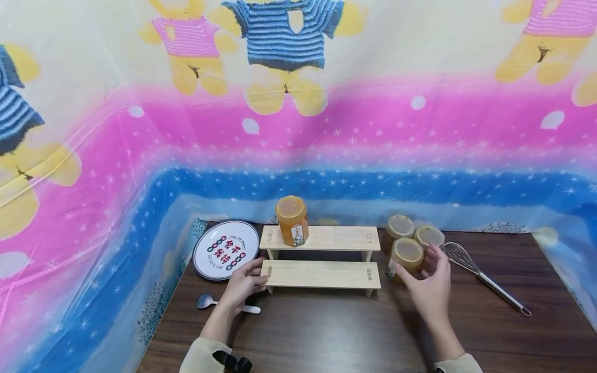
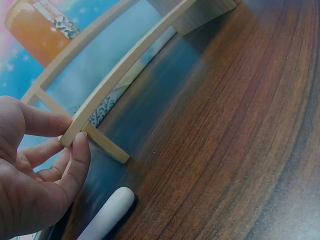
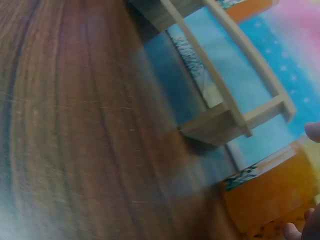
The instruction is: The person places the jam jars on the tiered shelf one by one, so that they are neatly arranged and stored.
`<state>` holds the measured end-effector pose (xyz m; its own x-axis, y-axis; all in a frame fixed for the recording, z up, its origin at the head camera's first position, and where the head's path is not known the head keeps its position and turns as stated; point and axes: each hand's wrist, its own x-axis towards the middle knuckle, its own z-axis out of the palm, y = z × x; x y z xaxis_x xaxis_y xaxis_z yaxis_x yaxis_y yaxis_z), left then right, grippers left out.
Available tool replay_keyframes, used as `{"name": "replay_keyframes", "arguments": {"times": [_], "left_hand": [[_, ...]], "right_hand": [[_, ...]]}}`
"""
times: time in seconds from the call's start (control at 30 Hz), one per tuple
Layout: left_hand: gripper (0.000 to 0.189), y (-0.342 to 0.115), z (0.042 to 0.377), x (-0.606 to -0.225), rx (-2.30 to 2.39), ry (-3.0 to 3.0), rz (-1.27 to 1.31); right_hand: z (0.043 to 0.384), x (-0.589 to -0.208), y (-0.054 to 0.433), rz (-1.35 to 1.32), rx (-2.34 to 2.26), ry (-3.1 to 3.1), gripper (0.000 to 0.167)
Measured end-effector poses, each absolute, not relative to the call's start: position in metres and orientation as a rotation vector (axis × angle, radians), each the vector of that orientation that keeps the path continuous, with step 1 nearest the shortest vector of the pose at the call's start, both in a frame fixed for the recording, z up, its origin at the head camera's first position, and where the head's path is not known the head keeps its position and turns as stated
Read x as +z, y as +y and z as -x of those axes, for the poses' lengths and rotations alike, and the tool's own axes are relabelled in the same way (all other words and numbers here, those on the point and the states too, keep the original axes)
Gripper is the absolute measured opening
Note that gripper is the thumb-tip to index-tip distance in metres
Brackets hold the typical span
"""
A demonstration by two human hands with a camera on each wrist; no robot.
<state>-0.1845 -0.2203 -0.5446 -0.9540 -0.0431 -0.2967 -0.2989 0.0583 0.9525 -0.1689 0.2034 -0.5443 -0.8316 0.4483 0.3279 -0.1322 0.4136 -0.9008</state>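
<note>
A two-tier wooden rack (image 1: 322, 273) stands mid-table. My left hand (image 1: 243, 285) pinches the left end of its lower board between thumb and fingers, seen closely in the left wrist view. One honey jar (image 1: 292, 221) with a golden lid and a label stands on the upper board, left of its middle. Right of the rack, three more jars stand grouped on the table. Around the front jar (image 1: 407, 255) my right hand (image 1: 431, 290) is spread, thumb at its left side and fingers toward the right; the right wrist view shows only fingertips (image 3: 313, 131) beside an orange jar (image 3: 272, 192).
A white plate (image 1: 205, 254) with red characters leans at the back left. A spoon (image 1: 252, 310) with a white handle lies in front of it, by my left wrist. At the right, a metal whisk (image 1: 494, 286) lies on the dark wooden table (image 1: 322, 331). Printed cloth hangs behind.
</note>
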Motion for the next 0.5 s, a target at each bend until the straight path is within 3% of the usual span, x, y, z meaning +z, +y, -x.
{"name": "replay_keyframes", "arguments": {"times": [0.5], "left_hand": [[0.061, -0.22, 0.185, -0.546, 2.009, 2.135, 0.344]], "right_hand": [[0.176, -0.579, 0.189, 0.414, 1.46, -2.104, 0.095]]}}
